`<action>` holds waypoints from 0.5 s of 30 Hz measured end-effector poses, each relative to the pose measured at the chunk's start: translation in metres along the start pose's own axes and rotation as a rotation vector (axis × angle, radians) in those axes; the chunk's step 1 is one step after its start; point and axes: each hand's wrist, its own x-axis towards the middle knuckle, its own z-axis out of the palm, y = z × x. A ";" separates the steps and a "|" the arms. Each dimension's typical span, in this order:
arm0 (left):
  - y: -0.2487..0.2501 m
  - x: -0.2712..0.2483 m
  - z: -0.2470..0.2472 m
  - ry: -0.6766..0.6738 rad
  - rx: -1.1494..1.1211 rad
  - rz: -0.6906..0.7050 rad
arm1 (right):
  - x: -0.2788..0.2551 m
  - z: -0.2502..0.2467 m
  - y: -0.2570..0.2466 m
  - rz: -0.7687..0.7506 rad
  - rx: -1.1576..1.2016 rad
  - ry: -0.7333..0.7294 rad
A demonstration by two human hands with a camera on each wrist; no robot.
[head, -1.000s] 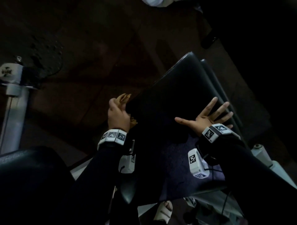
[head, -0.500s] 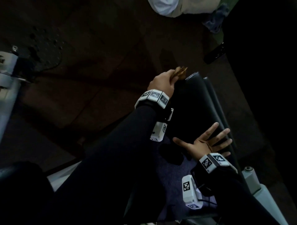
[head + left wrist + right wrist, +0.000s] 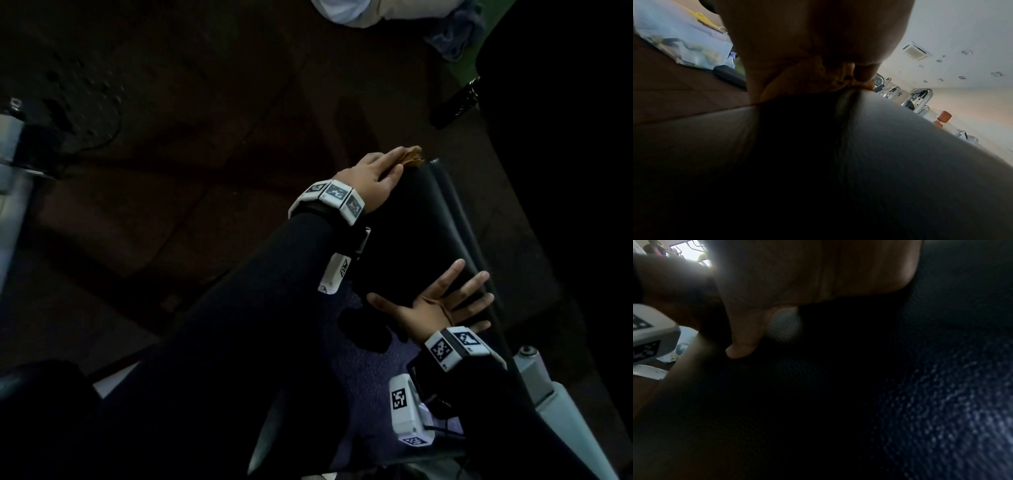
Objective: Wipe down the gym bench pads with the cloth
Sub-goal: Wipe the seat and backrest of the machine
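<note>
A black gym bench pad runs away from me in the head view. My left hand is at its far top edge, fingers bent over a bunched yellow cloth and holding it against the pad. In the left wrist view the cloth sits squeezed between my palm and the pad. My right hand lies flat on the near part of the pad, fingers spread and holding nothing. In the right wrist view its thumb rests on the textured pad.
Grey metal frame parts stand at the left and lower right. Another dark pad sits at the lower left. On the dark floor beyond lie a pale bundle, a blue rag and a black object.
My left hand has carried the cloth up the pad's left side to its far top edge. The right hand has stayed flat on the pad.
</note>
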 end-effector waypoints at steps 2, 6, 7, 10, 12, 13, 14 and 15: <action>-0.012 -0.012 0.004 0.020 0.022 -0.003 | 0.000 0.001 0.001 -0.016 0.005 0.041; -0.053 -0.045 0.011 0.072 0.068 -0.069 | 0.006 0.002 0.004 -0.030 0.024 -0.011; -0.061 -0.052 0.012 0.080 0.080 -0.086 | 0.008 0.003 0.006 -0.032 0.025 -0.001; -0.061 -0.055 0.012 0.072 0.101 -0.122 | 0.010 0.003 0.009 -0.032 0.017 -0.007; -0.047 -0.047 0.012 0.046 0.109 -0.136 | 0.011 0.003 0.009 -0.032 0.017 -0.023; -0.040 -0.044 0.013 0.041 0.112 -0.139 | 0.011 0.003 0.009 -0.028 0.016 -0.024; -0.035 -0.041 0.013 0.044 0.113 -0.143 | 0.010 0.003 0.008 -0.020 0.014 -0.018; -0.033 -0.040 0.013 0.053 0.107 -0.146 | 0.011 0.003 0.009 -0.019 0.019 -0.009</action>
